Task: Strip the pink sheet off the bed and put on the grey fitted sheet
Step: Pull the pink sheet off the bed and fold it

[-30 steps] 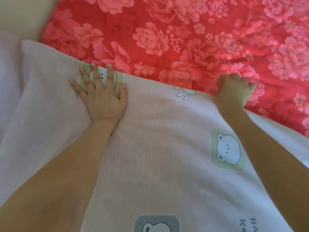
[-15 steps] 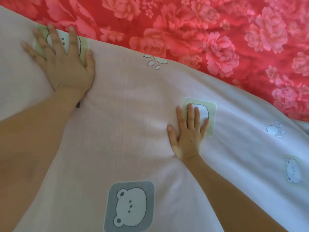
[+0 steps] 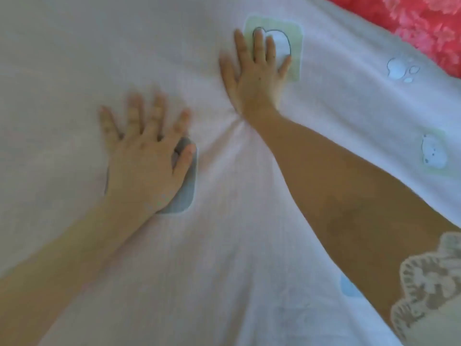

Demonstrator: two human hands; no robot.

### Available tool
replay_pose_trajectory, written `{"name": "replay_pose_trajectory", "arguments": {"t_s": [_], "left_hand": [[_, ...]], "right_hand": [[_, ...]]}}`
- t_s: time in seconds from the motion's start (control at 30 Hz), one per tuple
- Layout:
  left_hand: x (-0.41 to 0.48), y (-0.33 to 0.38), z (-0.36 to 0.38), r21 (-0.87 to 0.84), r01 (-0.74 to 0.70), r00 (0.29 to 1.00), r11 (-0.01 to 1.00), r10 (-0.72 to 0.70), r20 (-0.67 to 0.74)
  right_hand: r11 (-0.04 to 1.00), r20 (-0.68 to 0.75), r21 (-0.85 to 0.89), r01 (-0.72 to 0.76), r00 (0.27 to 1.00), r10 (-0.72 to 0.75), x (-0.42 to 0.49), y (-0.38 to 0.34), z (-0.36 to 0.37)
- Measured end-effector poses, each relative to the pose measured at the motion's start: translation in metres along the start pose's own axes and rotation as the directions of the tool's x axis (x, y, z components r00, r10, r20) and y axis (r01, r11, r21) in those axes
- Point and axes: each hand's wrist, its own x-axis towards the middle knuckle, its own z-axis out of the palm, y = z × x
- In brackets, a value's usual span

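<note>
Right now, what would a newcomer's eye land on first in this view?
Two bare hands lie flat on the pale bear-print sheet: the left hand at centre-left covers a grey patch, the right hand farther up overlaps a green bear patch, with creases between them. Red floral fabric shows at top right, lace trim at bottom right.

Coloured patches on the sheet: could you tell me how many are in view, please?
4: a green patch under the right hand, a grey patch under the left hand, a pale patch far right, and a blue patch near the bottom. Arms may hide more.
</note>
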Motion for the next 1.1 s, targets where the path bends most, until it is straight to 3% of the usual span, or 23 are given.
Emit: {"name": "replay_pose_trajectory", "arguments": {"t_s": [0.03,0.13,0.23,0.3,0.37,0.5,0.67,0.77,0.83,0.93,1.03,1.1], "left_hand": [[-0.026,0.011,0.004,0.054,-0.062,0.998,0.997,0.062,0.009],[-0.046,0.010,0.012,0.099,-0.048,0.995,0.994,0.039,0.094],[-0.029,0.007,0.006,0.120,-0.030,0.984,0.992,0.008,0.181],[-0.036,0.018,0.001,0.138,-0.001,0.962,0.990,-0.036,0.270],[-0.059,0.029,-0.009,0.150,0.060,0.939,0.987,-0.106,0.326],[-0.190,0.039,-0.033,0.098,0.118,0.919,0.988,-0.146,0.366],[-0.374,0.013,-0.077,0.110,0.264,0.892,0.958,-0.286,0.350],[-0.463,0.001,-0.105,0.152,0.412,0.817,0.898,-0.438,0.375],[-0.509,-0.002,-0.118,0.176,0.504,0.753,0.846,-0.530,0.390],[-0.554,-0.002,-0.134,0.172,0.632,0.670,0.755,-0.645,0.369],[-0.572,-0.004,-0.154,0.004,0.777,0.616,0.629,-0.763,0.196],[-0.577,-0.011,-0.171,-0.184,0.884,0.446,0.431,-0.893,0.053]], "right_hand": [[1.000,0.005,0.003,-0.010,1.000,0.010,-0.002,0.000,-0.003],[0.995,0.020,0.089,-0.036,0.999,0.035,-0.049,-0.001,-0.011],[0.973,-0.013,0.230,0.006,1.000,-0.003,-0.186,0.007,-0.012],[0.985,-0.002,0.159,0.061,0.998,-0.061,-0.280,0.029,-0.006],[0.995,0.067,0.097,0.016,0.998,-0.023,-0.339,0.063,-0.003],[0.996,0.243,-0.001,-0.094,0.966,0.092,-0.421,0.111,-0.016],[0.970,0.478,-0.065,-0.234,0.846,0.236,-0.499,0.117,-0.041],[0.959,0.589,-0.085,-0.271,0.762,0.268,-0.530,0.105,-0.056],[0.969,0.688,-0.135,-0.207,0.684,0.242,-0.553,0.092,-0.063],[0.986,0.763,-0.112,-0.127,0.624,0.167,-0.577,0.066,-0.079],[1.000,0.768,-0.012,0.029,0.641,-0.010,-0.584,0.034,-0.107],[0.986,0.691,0.048,0.158,0.708,-0.147,-0.585,0.006,-0.122]]}}
